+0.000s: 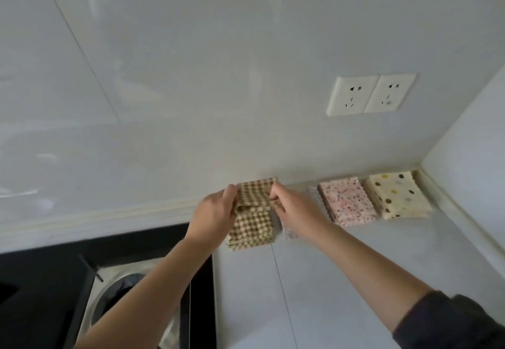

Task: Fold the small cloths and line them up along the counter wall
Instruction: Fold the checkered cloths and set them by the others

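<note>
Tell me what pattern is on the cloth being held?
The held cloth has brown-and-cream checks; head view.

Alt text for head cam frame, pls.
Left hand and right hand pinch a brown-and-cream checked cloth, folding it on the pale grey counter by the wall. To its right, a folded pink speckled cloth and a folded cream polka-dot cloth lie along the wall.

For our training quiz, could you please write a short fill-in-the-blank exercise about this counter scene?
1. The cloth pinched by the left hand and right hand has a ____ pattern.
2. The cream cloth farthest right is patterned with ____.
3. The speckled cloth between them is coloured ____.
4. The wall above carries ____ sockets.
Missing: checked; dots; pink; two.
</note>
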`<state>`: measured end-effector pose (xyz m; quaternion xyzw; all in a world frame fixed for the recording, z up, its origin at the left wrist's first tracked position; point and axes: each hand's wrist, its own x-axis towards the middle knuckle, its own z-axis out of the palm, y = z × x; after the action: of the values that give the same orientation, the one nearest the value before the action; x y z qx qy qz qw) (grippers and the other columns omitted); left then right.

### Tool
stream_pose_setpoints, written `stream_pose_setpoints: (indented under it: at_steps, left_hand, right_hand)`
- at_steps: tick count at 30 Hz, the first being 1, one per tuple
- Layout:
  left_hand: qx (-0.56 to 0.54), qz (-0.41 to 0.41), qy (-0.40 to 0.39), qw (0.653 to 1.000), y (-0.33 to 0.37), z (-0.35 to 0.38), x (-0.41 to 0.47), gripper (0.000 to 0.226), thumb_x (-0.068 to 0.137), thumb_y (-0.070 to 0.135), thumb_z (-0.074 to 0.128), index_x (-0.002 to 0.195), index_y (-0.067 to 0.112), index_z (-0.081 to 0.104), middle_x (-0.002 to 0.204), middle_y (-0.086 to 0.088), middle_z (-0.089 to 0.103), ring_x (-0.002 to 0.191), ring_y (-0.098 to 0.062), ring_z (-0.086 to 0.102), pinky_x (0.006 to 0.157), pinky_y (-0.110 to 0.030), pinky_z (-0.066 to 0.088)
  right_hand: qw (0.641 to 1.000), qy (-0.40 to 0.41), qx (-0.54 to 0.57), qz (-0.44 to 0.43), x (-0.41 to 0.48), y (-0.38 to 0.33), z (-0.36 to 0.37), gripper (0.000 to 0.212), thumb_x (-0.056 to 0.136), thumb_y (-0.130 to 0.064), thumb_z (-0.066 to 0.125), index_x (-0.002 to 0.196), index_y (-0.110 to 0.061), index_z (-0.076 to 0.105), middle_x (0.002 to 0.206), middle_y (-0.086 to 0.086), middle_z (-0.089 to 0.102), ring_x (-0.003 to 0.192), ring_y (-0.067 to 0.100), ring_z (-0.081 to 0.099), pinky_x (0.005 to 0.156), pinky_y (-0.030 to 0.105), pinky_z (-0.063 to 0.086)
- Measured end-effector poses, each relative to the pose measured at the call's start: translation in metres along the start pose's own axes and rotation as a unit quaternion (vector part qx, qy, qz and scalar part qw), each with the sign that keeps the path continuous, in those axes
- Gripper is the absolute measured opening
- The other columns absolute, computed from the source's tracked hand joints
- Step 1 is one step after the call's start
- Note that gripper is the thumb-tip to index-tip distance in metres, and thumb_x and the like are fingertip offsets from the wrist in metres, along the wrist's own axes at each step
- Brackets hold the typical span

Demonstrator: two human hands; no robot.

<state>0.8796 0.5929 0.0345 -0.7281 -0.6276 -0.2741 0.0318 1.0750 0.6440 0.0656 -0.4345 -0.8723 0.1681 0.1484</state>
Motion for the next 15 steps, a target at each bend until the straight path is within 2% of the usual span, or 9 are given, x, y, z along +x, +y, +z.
stream_pose_setpoints:
  at_steps: [2, 3, 5, 7, 10, 12, 13, 14, 15]
  left_hand:
    - [0.071, 0.065, 0.027, 0.995, -0.016, 0.029, -0.006, 0.050, 0.062, -0.013, 0.069, 0.108, -0.002, 0.055, 0.103, -0.019, 0.070, 0.089, -0.035, 0.069, 0.070, -0.039, 0.057]
    - [0.099, 0.079, -0.007, 0.992, -0.024, 0.048, -0.016, 0.055, 0.059, -0.012, 0.072, 0.109, -0.001, 0.052, 0.111, -0.021, 0.068, 0.100, -0.033, 0.067, 0.079, -0.041, 0.056]
    - [0.116, 0.062, -0.109, 0.985, -0.035, 0.079, -0.038, 0.069, 0.054, -0.001, 0.084, 0.111, 0.004, 0.045, 0.119, -0.018, 0.065, 0.111, -0.028, 0.063, 0.085, -0.041, 0.055]
    - [0.103, 0.057, -0.149, 0.982, -0.040, 0.096, -0.052, 0.069, 0.057, 0.003, 0.083, 0.114, 0.004, 0.044, 0.120, -0.017, 0.064, 0.113, -0.027, 0.062, 0.085, -0.040, 0.056]
    - [0.114, 0.061, -0.105, 0.986, -0.035, 0.094, -0.048, 0.037, 0.067, 0.003, 0.056, 0.103, 0.006, 0.053, 0.110, -0.013, 0.069, 0.102, -0.027, 0.067, 0.080, -0.037, 0.057]
    - [0.049, -0.049, -0.075, 0.995, -0.027, 0.085, -0.039, 0.032, 0.070, 0.000, 0.043, 0.096, 0.008, 0.057, 0.096, -0.005, 0.067, 0.084, -0.027, 0.066, 0.068, -0.032, 0.054]
    - [-0.013, -0.139, -0.059, 0.988, -0.023, 0.080, -0.032, 0.028, 0.075, -0.003, 0.042, 0.098, 0.008, 0.056, 0.093, -0.002, 0.062, 0.077, -0.025, 0.061, 0.063, -0.032, 0.048]
    - [-0.075, -0.239, -0.059, 0.966, -0.020, 0.075, -0.023, 0.023, 0.083, -0.002, 0.044, 0.101, 0.008, 0.053, 0.094, 0.000, 0.057, 0.074, -0.023, 0.057, 0.061, -0.030, 0.043]
    - [-0.127, -0.322, -0.063, 0.936, -0.018, 0.071, -0.013, 0.018, 0.088, 0.003, 0.046, 0.105, 0.010, 0.050, 0.094, 0.002, 0.056, 0.071, -0.021, 0.057, 0.059, -0.029, 0.041]
  right_hand:
    - [0.997, -0.016, -0.066, -0.028, 0.011, 0.009, 0.025, 0.031, 0.092, -0.003, 0.047, 0.123, -0.008, 0.049, 0.104, 0.008, 0.059, 0.088, 0.022, 0.057, 0.069, 0.030, 0.043]
    - [0.992, -0.059, -0.100, -0.041, 0.013, 0.016, 0.045, 0.042, 0.092, -0.001, 0.046, 0.134, -0.007, 0.043, 0.125, 0.014, 0.055, 0.110, 0.028, 0.054, 0.086, 0.036, 0.044]
    - [0.969, -0.167, -0.177, -0.052, 0.014, 0.027, 0.081, 0.055, 0.095, 0.001, 0.040, 0.147, -0.005, 0.025, 0.154, 0.020, 0.026, 0.142, 0.032, 0.026, 0.113, 0.041, 0.024]
    - [0.956, -0.204, -0.206, -0.039, 0.015, 0.037, 0.099, 0.057, 0.098, 0.001, 0.034, 0.151, -0.005, 0.013, 0.159, 0.019, 0.008, 0.147, 0.031, 0.009, 0.118, 0.039, 0.011]
    - [0.955, -0.200, -0.214, -0.036, 0.014, 0.041, 0.104, 0.056, 0.098, -0.001, 0.036, 0.150, -0.003, 0.016, 0.158, 0.021, 0.008, 0.147, 0.032, 0.010, 0.118, 0.040, 0.010]
    - [0.963, -0.163, -0.204, -0.071, 0.017, 0.045, 0.106, 0.055, 0.088, -0.003, 0.059, 0.140, 0.001, 0.041, 0.148, 0.027, 0.034, 0.138, 0.039, 0.034, 0.112, 0.044, 0.028]
    - [0.964, -0.165, -0.192, -0.076, 0.020, 0.045, 0.105, 0.058, 0.073, -0.004, 0.076, 0.127, 0.000, 0.056, 0.135, 0.027, 0.051, 0.126, 0.039, 0.050, 0.103, 0.045, 0.041]
    - [0.962, -0.171, -0.199, -0.075, 0.022, 0.043, 0.103, 0.065, 0.056, -0.005, 0.087, 0.117, -0.003, 0.065, 0.124, 0.023, 0.061, 0.116, 0.037, 0.059, 0.094, 0.043, 0.048]
    - [0.963, -0.165, -0.200, -0.078, 0.023, 0.041, 0.102, 0.071, 0.050, -0.006, 0.089, 0.118, -0.004, 0.065, 0.124, 0.021, 0.061, 0.116, 0.035, 0.059, 0.094, 0.042, 0.048]
